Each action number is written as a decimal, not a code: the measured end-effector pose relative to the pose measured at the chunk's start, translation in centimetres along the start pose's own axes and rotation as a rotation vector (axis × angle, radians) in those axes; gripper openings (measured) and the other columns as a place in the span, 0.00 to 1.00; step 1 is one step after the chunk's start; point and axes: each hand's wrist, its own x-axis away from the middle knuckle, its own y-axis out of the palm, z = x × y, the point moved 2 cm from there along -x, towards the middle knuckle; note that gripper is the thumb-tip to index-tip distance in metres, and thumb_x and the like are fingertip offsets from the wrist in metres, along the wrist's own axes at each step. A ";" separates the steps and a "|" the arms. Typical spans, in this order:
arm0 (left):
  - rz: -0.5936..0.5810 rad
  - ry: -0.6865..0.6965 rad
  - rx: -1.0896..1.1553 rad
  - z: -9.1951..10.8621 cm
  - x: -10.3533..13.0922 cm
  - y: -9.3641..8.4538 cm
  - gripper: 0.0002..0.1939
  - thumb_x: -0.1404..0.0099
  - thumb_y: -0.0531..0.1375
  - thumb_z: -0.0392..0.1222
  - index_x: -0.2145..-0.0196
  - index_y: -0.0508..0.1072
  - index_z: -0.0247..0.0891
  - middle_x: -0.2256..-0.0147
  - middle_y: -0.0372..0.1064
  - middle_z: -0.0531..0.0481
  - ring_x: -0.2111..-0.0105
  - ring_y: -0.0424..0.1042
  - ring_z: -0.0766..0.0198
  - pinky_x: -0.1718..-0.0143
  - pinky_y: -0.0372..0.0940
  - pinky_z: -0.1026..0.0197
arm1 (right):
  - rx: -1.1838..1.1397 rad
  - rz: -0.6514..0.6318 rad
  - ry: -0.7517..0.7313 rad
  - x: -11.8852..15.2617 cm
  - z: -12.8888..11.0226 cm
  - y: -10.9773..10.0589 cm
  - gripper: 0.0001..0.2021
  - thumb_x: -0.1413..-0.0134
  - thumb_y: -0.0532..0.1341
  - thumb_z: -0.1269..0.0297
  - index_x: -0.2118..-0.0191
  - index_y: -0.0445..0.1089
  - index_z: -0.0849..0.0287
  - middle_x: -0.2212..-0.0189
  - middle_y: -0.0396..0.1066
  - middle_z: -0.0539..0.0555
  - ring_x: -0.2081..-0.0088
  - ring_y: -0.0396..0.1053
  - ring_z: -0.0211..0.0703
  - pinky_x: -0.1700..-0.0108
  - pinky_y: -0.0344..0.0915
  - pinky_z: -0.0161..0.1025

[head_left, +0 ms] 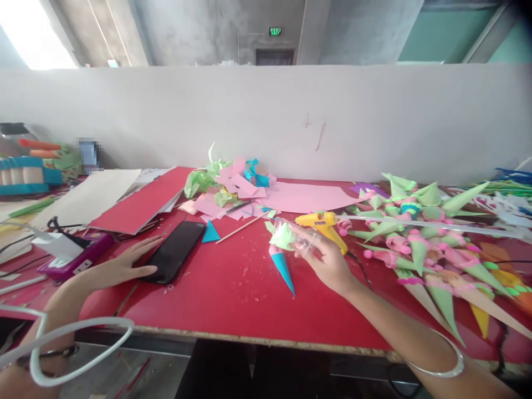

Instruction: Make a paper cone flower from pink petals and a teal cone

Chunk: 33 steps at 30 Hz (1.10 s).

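Note:
My left hand (128,265) lies beside a black phone (177,252) with its fingers stretched out; the thumb and fingertips reach the phone's left edge. Over the middle of the table, my right hand (326,257) is closed on a clear plastic piece, perhaps a small bag, with light green paper (283,236) at its front. Whether the paper is inside the plastic I cannot tell. Just below it lies a blue paper cone (283,272) with a pink top. A yellow glue gun (322,221) rests behind my right hand, its handle partly covered.
Many finished paper cones (419,244) are heaped at the right. Coloured scraps (241,183) and a pink sheet (307,197) lie at the back. A thin stick (243,227) and blue triangle (210,233) are near the phone. A purple power strip (78,260) sits left.

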 end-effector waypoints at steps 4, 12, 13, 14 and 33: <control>0.031 0.004 -0.030 -0.1 0.2 0.2 0.45 0.49 0.47 0.69 0.41 0.47 0.38 0.39 0.40 0.47 0.41 0.44 0.57 0.45 0.46 0.61 | 0.007 0.000 0.029 0.1 0.4 0.1 0.18 0.45 0.52 0.67 0.48 0.61 0.52 0.56 0.67 0.55 0.60 0.68 0.43 0.57 0.67 0.42; 0.025 -0.014 -0.091 -0.2 0.0 0.4 0.45 0.49 0.46 0.70 0.41 0.46 0.40 0.39 0.39 0.49 0.41 0.45 0.56 0.48 0.48 0.62 | 0.026 0.030 0.044 0.2 0.4 -0.1 0.18 0.46 0.54 0.65 0.48 0.61 0.53 0.61 0.70 0.54 0.71 0.69 0.39 0.61 0.68 0.42; 0.014 -0.012 -0.092 -0.3 0.0 0.4 0.44 0.48 0.45 0.69 0.40 0.45 0.41 0.39 0.38 0.49 0.41 0.44 0.57 0.47 0.47 0.61 | 0.037 0.028 0.040 0.2 0.4 -0.1 0.18 0.46 0.54 0.65 0.48 0.61 0.53 0.61 0.71 0.54 0.72 0.69 0.39 0.61 0.68 0.42; 0.002 -0.007 -0.091 -0.3 0.0 0.4 0.43 0.47 0.45 0.69 0.40 0.43 0.42 0.39 0.37 0.50 0.41 0.43 0.57 0.46 0.45 0.60 | 0.049 0.023 0.034 0.2 0.3 -0.1 0.18 0.46 0.54 0.65 0.48 0.62 0.53 0.62 0.71 0.54 0.72 0.69 0.38 0.60 0.67 0.42; 0.002 0.003 -0.117 -0.9 -0.5 0.8 0.47 0.48 0.42 0.70 0.40 0.40 0.35 0.39 0.36 0.43 0.40 0.38 0.52 0.43 0.39 0.53 | 0.079 -0.013 0.004 0.0 0.1 0.0 0.17 0.45 0.53 0.66 0.49 0.63 0.54 0.65 0.70 0.53 0.71 0.68 0.38 0.66 0.67 0.36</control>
